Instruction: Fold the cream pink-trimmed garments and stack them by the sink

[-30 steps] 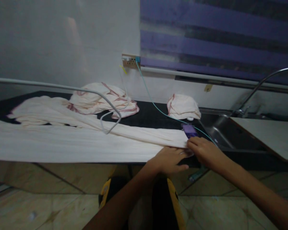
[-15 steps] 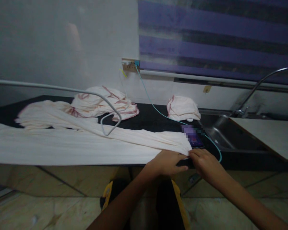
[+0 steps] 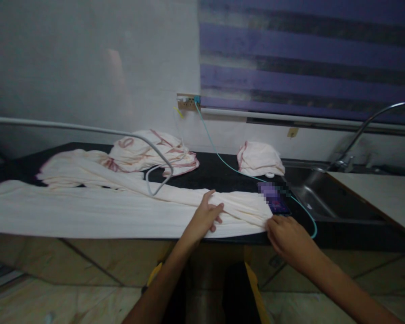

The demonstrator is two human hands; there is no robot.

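Observation:
A long white cloth (image 3: 97,213) lies stretched along the front edge of the dark countertop (image 3: 219,173), with part of it folded over lengthwise. My right hand (image 3: 286,236) pinches its right end near the counter's front edge. To the left, my left hand (image 3: 204,218) rests on the cloth with thumb and fingers apart, gripping nothing. Just beyond my right hand lies a phone (image 3: 276,200), partly pixelated, with a cable running by it.
Crumpled white cloth with pink edging (image 3: 145,150) is heaped at the back left; a folded cloth (image 3: 259,158) sits near the sink (image 3: 327,198). A grey bent rod (image 3: 121,132) crosses in front. A teal cable (image 3: 209,133) runs from the wall socket (image 3: 188,102). A board (image 3: 388,193) partly covers the sink.
My left hand has slid left along the cloth, away from my right hand, and its fingers have spread. My right hand stays at the cloth's end. The view has tilted slightly up.

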